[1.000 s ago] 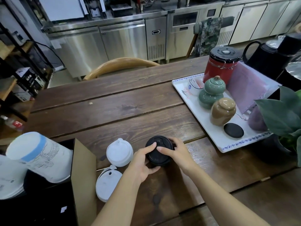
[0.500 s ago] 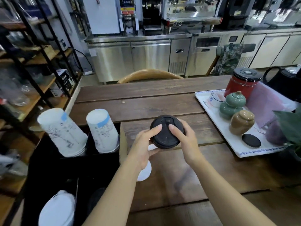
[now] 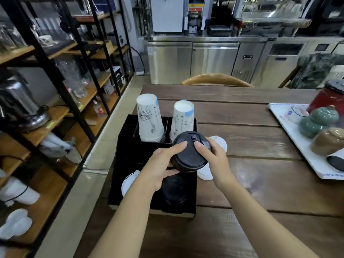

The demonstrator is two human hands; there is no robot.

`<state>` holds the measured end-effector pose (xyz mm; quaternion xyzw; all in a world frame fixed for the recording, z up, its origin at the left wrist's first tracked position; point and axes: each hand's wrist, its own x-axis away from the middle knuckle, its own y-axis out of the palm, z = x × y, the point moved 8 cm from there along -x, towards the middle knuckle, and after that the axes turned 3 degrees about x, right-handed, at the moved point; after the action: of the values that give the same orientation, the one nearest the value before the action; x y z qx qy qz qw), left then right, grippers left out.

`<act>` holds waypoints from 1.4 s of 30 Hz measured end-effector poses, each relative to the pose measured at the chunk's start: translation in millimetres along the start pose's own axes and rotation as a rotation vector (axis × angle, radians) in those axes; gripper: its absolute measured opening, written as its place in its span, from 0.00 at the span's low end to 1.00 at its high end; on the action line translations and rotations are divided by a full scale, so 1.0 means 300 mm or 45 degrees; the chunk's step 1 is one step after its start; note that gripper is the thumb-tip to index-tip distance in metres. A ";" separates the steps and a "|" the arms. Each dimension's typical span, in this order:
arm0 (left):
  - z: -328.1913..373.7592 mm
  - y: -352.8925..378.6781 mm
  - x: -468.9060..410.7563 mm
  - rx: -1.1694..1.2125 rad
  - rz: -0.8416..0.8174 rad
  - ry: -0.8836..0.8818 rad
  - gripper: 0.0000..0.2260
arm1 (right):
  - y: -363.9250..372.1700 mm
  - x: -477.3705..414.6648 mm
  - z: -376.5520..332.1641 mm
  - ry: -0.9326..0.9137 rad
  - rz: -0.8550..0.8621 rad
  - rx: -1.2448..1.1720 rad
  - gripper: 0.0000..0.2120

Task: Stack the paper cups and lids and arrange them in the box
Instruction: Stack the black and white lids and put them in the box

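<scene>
Two hands share one load: our left hand [image 3: 160, 164] and right hand [image 3: 212, 159] hold a stack of black lids [image 3: 189, 152] between them, above the black box [image 3: 128, 138] that sits at the table's [image 3: 251, 189] left edge. Our left thumb lies on the top lid while the other fingers curl under and around the stack; our right thumb presses the top beside it and the right fingers wrap the far side, so both hands are closed on the stack. We judge the two-sided hold keeps the loose lids from sliding apart. The stack's axis runs roughly upright, tipped toward us, top face and sip tab pointing up. It hangs over the box's near right compartment, where more black lids [image 3: 174, 190] already rest, so lowering it there looks like the next move. Two stacks of paper cups [image 3: 149, 118] stand upside down along the box's far side, and white lids [image 3: 216, 144] lie on the table just right of the box.
</scene>
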<state>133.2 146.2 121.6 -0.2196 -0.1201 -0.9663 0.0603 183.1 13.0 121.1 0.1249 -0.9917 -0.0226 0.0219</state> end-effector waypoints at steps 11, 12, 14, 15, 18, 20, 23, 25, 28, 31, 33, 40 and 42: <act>-0.199 -0.149 0.004 -0.057 0.219 -0.206 0.22 | 0.090 0.073 0.203 0.313 -0.095 0.360 0.14; -0.211 -0.150 0.001 -0.072 0.224 -0.212 0.22 | 0.092 0.080 0.214 0.335 -0.102 0.376 0.14; -0.230 -0.152 -0.004 -0.080 0.250 -0.219 0.22 | 0.101 0.084 0.227 0.346 -0.110 0.412 0.14; -0.236 -0.153 -0.008 -0.083 0.263 -0.218 0.20 | 0.106 0.087 0.227 0.341 -0.110 0.433 0.14; -0.239 -0.159 -0.017 -0.143 0.284 -0.186 0.11 | 0.111 0.089 0.231 0.301 -0.103 0.604 0.19; -0.235 -0.159 -0.016 -0.147 0.287 -0.157 0.09 | 0.109 0.093 0.235 0.288 -0.099 0.693 0.19; -0.238 -0.160 -0.015 -0.199 0.271 -0.122 0.08 | 0.116 0.097 0.228 0.244 -0.126 0.759 0.18; -0.239 -0.164 -0.014 -0.242 0.269 -0.101 0.08 | 0.126 0.101 0.216 0.211 -0.145 0.814 0.16; -0.234 -0.174 -0.016 -0.301 0.286 -0.058 0.08 | 0.125 0.093 0.207 0.117 -0.094 0.988 0.15; -0.234 -0.182 -0.019 -0.369 0.298 -0.058 0.12 | 0.122 0.091 0.200 0.084 -0.046 1.193 0.17; -0.231 -0.190 -0.023 -0.459 0.317 -0.044 0.14 | 0.120 0.093 0.179 0.039 -0.005 1.353 0.18; -0.104 -0.180 0.004 -0.799 0.531 0.237 0.17 | -0.040 0.072 0.089 0.094 0.458 0.719 0.09; -0.031 -0.124 0.027 -0.851 0.571 0.452 0.15 | -0.111 0.063 0.110 0.172 0.525 0.592 0.10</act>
<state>115.9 179.2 109.5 -0.0784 0.2619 -0.9378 0.2139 171.4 -22.7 87.2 -0.0759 -0.9710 0.2178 0.0626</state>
